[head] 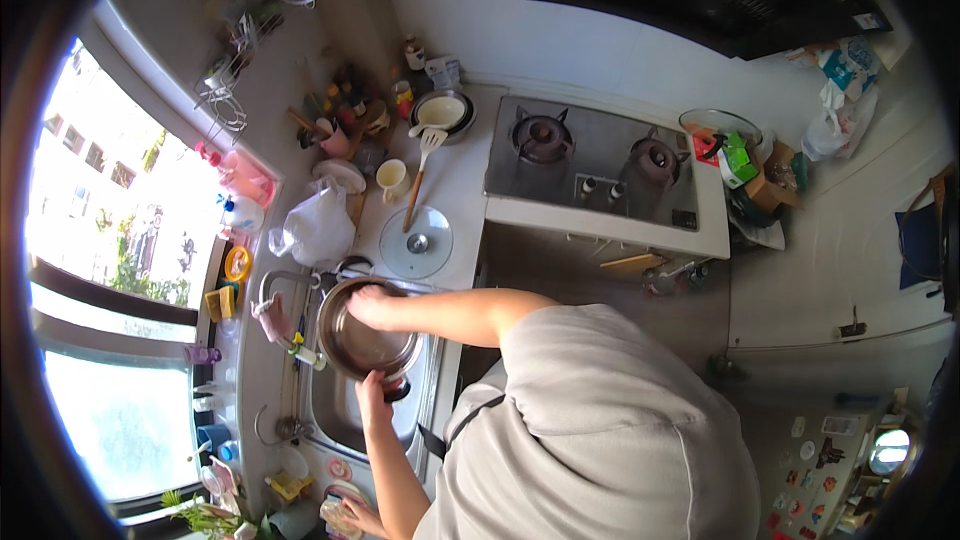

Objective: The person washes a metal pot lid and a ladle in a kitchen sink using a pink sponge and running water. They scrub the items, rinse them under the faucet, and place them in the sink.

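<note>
A round stainless steel pan (369, 341) is held over the sink (337, 420), below the curved faucet (281, 277). My left hand (373, 394) grips the pan at its near lower side, by a dark handle (396, 389). Inside the pan is my right hand (367, 306), against its upper inner wall; the fingertips are blurred, and whether they hold anything cannot be told. A glass lid (416, 242) lies on the counter beside the sink, with a wooden-handled slotted turner (424, 172) resting across its edge.
Another person's hand (361, 517) touches a bagged item at the bottom. A white plastic bag (319, 225), a cup (392, 176) and stacked bowls (442, 114) stand on the counter. Beyond is a two-burner gas stove (592, 165). Bottles and sponges (220, 303) line the windowsill.
</note>
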Available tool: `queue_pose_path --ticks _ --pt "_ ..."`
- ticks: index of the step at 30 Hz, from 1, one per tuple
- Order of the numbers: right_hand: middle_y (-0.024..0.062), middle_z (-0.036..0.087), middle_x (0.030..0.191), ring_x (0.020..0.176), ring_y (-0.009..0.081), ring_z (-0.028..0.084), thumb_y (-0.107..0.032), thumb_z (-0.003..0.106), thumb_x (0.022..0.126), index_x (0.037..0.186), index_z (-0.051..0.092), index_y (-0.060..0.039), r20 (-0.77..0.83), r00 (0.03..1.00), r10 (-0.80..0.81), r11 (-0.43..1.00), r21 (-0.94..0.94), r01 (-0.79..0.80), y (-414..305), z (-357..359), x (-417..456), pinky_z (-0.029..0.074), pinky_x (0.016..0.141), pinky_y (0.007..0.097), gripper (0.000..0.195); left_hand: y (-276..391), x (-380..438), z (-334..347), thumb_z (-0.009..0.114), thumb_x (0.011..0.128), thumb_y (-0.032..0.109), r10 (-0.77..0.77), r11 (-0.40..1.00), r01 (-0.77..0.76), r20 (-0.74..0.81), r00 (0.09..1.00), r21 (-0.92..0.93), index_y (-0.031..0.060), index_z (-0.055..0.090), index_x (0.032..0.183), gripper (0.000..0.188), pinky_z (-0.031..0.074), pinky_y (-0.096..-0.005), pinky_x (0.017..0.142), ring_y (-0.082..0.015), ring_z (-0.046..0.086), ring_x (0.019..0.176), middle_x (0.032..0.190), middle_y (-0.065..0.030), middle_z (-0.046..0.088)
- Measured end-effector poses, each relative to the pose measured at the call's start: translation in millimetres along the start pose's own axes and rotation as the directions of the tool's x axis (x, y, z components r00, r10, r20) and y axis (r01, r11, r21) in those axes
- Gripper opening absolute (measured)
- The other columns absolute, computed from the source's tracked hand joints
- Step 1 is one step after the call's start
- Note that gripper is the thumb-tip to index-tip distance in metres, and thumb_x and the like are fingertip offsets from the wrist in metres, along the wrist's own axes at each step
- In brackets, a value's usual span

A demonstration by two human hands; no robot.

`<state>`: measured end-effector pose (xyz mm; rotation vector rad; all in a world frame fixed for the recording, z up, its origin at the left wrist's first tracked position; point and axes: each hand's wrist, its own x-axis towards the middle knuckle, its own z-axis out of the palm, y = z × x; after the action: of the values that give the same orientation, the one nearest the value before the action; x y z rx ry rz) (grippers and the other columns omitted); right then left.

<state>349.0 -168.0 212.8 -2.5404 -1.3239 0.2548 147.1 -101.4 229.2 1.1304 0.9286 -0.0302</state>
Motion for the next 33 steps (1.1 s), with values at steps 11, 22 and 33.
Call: queue_pose_path --ticks 11,22,33 --pt "0.0171 0.074 0.096 0.091 0.0336 0.072 -0.018 0.061 0.087 0.099 0.072 -0.0063 0.073 0.997 -0.019 0.992 0.124 0.01 -26 -37 11 0.06 0.076 0.0453 0.021 14 -14 12 0.058 0.087 0.009 0.059 0.996 -0.056 -0.044 0.997 0.073 -0.009 0.066 0.095 0.021 0.054 -0.0361 0.051 -0.025 0.067 0.056 0.076 -0.0135 0.068" --pt "0.0213 0.074 0.094 0.09 0.0321 0.074 -0.011 0.064 0.085 0.093 0.071 -0.0042 0.19 0.96 -0.204 0.977 0.094 0.189 -61 -30 6 0.06 0.074 0.0429 0.013 27 -25 17 0.053 0.085 0.003 -0.01 1.0 0.01 -0.095 0.995 0.0 -0.012 0.06 0.105 0.026 0.056 -0.0359 0.053 -0.0306 0.072 0.062 0.077 -0.0185 0.069" --pt "0.0179 0.074 0.109 0.103 0.0314 0.072 -0.019 0.061 0.089 0.106 0.074 -0.0038 0.51 0.782 -0.358 0.933 0.171 0.316 -73 -75 -32 0.056 0.09 0.0457 0.026 21 -18 3 0.053 0.086 0.002 -0.047 0.988 0.029 -0.112 0.993 -0.15 -0.0066 0.059 0.104 0.022 0.056 -0.0357 0.052 -0.0281 0.068 0.057 0.085 -0.0158 0.068"
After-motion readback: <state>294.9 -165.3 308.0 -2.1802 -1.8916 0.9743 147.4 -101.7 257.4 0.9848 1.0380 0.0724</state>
